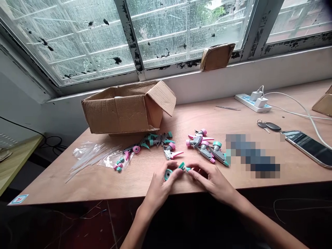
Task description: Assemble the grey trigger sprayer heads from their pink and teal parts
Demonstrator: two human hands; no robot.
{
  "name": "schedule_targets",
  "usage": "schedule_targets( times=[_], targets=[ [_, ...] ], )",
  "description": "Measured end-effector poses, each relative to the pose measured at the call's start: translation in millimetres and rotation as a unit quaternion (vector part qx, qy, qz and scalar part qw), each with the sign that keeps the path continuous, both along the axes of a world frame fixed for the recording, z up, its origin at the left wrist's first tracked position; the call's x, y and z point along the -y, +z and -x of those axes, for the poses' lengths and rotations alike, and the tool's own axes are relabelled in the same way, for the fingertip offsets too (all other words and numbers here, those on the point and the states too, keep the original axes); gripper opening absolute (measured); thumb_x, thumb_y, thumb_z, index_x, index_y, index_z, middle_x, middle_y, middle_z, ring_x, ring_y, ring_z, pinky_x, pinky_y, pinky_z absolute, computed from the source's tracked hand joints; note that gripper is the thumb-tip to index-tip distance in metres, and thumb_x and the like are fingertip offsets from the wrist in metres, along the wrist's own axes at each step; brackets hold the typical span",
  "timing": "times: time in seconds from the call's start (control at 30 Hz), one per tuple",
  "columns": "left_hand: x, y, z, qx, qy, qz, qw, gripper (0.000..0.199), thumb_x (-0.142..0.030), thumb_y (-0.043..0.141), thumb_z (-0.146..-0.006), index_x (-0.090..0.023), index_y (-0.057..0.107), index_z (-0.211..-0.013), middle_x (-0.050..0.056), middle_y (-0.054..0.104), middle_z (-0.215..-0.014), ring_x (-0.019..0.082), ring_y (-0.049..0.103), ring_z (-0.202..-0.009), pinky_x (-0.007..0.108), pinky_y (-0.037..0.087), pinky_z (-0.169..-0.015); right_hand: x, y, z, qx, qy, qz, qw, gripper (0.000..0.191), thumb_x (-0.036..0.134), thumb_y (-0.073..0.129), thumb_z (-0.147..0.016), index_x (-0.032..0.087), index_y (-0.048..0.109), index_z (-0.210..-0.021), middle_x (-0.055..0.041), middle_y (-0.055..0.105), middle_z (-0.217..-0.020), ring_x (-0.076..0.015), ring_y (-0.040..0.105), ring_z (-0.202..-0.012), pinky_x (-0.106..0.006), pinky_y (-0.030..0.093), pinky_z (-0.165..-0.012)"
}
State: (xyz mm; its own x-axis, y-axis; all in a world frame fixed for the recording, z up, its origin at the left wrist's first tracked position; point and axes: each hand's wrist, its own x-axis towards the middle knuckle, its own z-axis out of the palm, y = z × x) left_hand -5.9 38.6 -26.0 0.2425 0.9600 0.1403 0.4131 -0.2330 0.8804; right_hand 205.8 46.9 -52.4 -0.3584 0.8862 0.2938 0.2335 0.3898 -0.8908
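Near the table's front edge, my left hand [161,182] is closed around a teal trigger spray head [168,174], its round screw collar showing below the fingers. My right hand [211,179] pinches a small teal nozzle [188,169] at the front end of that spray head. Whether the nozzle is attached is too small to tell. Just beyond my hands lie two groups of grey spray heads with pink and teal parts, one on the left [157,140] and one on the right [204,148]. Several small pink and teal caps [119,165] rest to the left.
Thin clear tubes [89,159] and plastic bags lie at the left. An open cardboard box [116,116] stands by the window. On the right are a phone [308,147], keys [272,126], tweezers [228,108], a power strip [252,103] with cables, and a blurred-out patch.
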Motion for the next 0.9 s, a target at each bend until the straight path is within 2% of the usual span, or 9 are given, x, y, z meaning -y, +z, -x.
schedule_targets(
  times=[0.1, 0.2, 0.3, 0.4, 0.5, 0.63, 0.8, 0.9],
  targets=[
    [-1, -3.1, 3, -0.009, -0.032, -0.012, 0.999, 0.048, -0.03, 0.083, -0.081, -0.023, 0.06, -0.123, 0.005, 0.07, -0.118, 0.024, 0.065, -0.112, 0.036, 0.048, -0.099, 0, 0.3, 0, 0.004, 0.016, -0.026, 1.0, 0.024, 0.032, 0.057, -0.102, 0.021, 0.071, -0.117, -0.0073, 0.076, -0.111, -0.0214, 0.07, -0.091, -0.031, 0.056, -0.08],
    [-3, -6.2, 6, 0.003, -0.02, -0.015, 1.0, 0.036, -0.022, 0.076, -0.084, -0.022, 0.059, -0.117, 0.004, 0.07, -0.111, 0.022, 0.066, -0.106, 0.035, 0.049, -0.097, 2, 2.5, -1, 0.006, 0.009, -0.014, 1.0, 0.024, 0.035, 0.056, -0.103, 0.021, 0.071, -0.117, -0.0056, 0.076, -0.099, -0.0209, 0.069, -0.086, -0.031, 0.055, -0.078],
    [-3, -5.5, 7, 0.084, 0.002, 0.057, 0.995, 0.034, -0.029, 0.079, -0.083, -0.021, 0.056, -0.107, 0.002, 0.071, -0.096, 0.019, 0.069, -0.086, 0.03, 0.052, -0.079, 4, 3.8, -2, 0.007, -0.005, 0.012, 1.0, 0.029, 0.04, 0.053, -0.104, 0.021, 0.07, -0.117, -0.0037, 0.072, -0.086, -0.0196, 0.066, -0.077, -0.029, 0.053, -0.069],
    [-3, -3.3, 8, 0.178, -0.024, 0.158, 0.971, 0.042, -0.041, 0.079, -0.084, -0.022, 0.049, -0.106, -0.001, 0.071, -0.074, 0.016, 0.065, -0.061, 0.024, 0.048, -0.059, 4, 0.9, -2, -0.005, -0.013, 0.03, 0.999, 0.032, 0.043, 0.051, -0.105, 0.02, 0.069, -0.118, -0.0019, 0.066, -0.079, -0.0176, 0.062, -0.069, -0.028, 0.05, -0.063],
    [-2, -1.9, 10, 0.211, -0.027, 0.178, 0.961, 0.045, -0.044, 0.078, -0.085, -0.022, 0.047, -0.108, -0.004, 0.068, -0.066, 0.013, 0.06, -0.054, 0.02, 0.042, -0.051, 3, -4.3, -3, -0.027, -0.027, 0.038, 0.999, 0.034, 0.044, 0.05, -0.105, 0.019, 0.065, -0.12, -0.0002, 0.061, -0.076, -0.0167, 0.059, -0.067, -0.027, 0.048, -0.062],
    [0, 0.2, 11, 0.192, -0.034, 0.172, 0.966, 0.041, -0.036, 0.079, -0.086, -0.021, 0.052, -0.113, -0.006, 0.061, -0.068, 0.01, 0.056, -0.053, 0.018, 0.036, -0.048, 2, -5.8, -4, -0.035, -0.006, 0.045, 0.998, 0.032, 0.044, 0.053, -0.104, 0.019, 0.066, -0.119, -0.0016, 0.064, -0.08, -0.018, 0.061, -0.073, -0.029, 0.05, -0.066],
    [0, -0.4, 10, 0.219, -0.066, 0.164, 0.96, 0.04, -0.037, 0.077, -0.088, -0.022, 0.056, -0.12, -0.002, 0.06, -0.09, 0.009, 0.056, -0.06, 0.02, 0.041, -0.054, 3, 0.1, -7, -0.05, 0.06, 0.116, 0.99, 0.032, 0.045, 0.058, -0.101, 0.02, 0.066, -0.119, 0.0008, 0.063, -0.075, -0.0152, 0.058, -0.063, -0.025, 0.045, -0.054],
    [-1, -3.8, 12, 0.216, -0.074, 0.159, 0.96, 0.041, -0.038, 0.074, -0.09, -0.023, 0.056, -0.124, -0.002, 0.059, -0.09, 0.01, 0.056, -0.063, 0.022, 0.042, -0.059, 3, 0.7, -9, -0.039, 0.053, 0.096, 0.993, 0.028, 0.041, 0.062, -0.099, 0.021, 0.068, -0.117, -0.0002, 0.066, -0.079, -0.0171, 0.062, -0.071, -0.027, 0.049, -0.062]
  ],
)
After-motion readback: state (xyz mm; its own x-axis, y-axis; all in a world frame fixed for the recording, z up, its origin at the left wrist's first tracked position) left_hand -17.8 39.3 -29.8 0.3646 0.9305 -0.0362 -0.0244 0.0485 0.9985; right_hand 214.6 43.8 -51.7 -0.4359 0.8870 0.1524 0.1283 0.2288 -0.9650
